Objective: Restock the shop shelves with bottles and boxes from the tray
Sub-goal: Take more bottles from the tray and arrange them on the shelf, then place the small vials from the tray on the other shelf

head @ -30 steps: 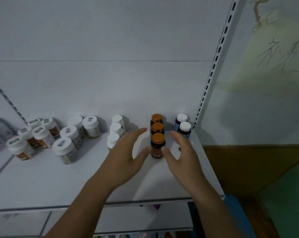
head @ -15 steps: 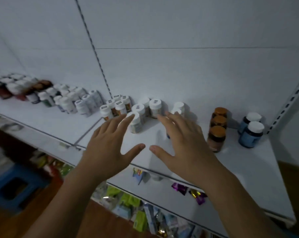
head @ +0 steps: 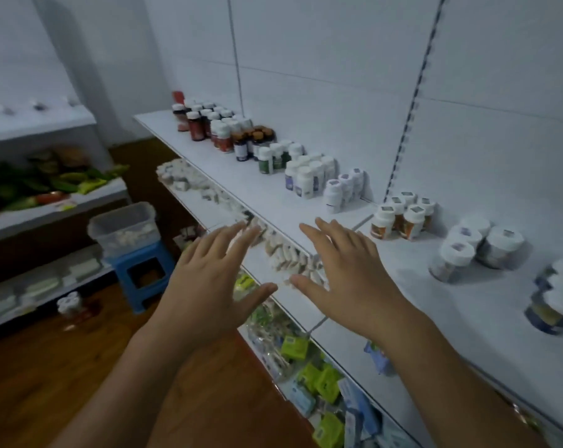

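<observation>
Here, left hand [head: 209, 286] and right hand [head: 348, 279] hover spread and empty at the near edge of the shelf [head: 467, 312]. The tray [head: 118, 215], on a blue stool [head: 144, 257], lies low to the far left, long axis left–right; left hand nearer.

White panelled back wall [head: 338, 76] with dark slotted uprights [head: 412, 101], reddish-brown wooden floor [head: 47, 376], small blue plastic stool [head: 138, 255] standing on it, second white shelving unit [head: 37, 122] at the left, plain pale wall [head: 15, 43] behind it, dim cool light
</observation>
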### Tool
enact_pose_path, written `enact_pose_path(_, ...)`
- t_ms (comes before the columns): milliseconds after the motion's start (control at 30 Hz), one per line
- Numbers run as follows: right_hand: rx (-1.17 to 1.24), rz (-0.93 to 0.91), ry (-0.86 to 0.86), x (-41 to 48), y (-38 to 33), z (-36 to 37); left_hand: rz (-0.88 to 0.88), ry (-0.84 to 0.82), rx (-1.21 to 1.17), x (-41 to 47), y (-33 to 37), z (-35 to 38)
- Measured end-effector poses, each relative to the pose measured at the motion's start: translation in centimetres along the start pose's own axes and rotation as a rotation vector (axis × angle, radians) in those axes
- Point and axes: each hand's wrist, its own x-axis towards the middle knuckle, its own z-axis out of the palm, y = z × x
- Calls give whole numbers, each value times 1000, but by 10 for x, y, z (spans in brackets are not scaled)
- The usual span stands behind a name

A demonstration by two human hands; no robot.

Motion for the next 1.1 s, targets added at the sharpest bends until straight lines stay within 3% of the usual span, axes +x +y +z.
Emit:
enact_pose_path(433,74,-291,-90,212,-214,103,-356,49,18,-16,-273,-29)
enact_pose_path(1100,225,-649,-288,544,-311,250,-775,48,116,112,-508,14)
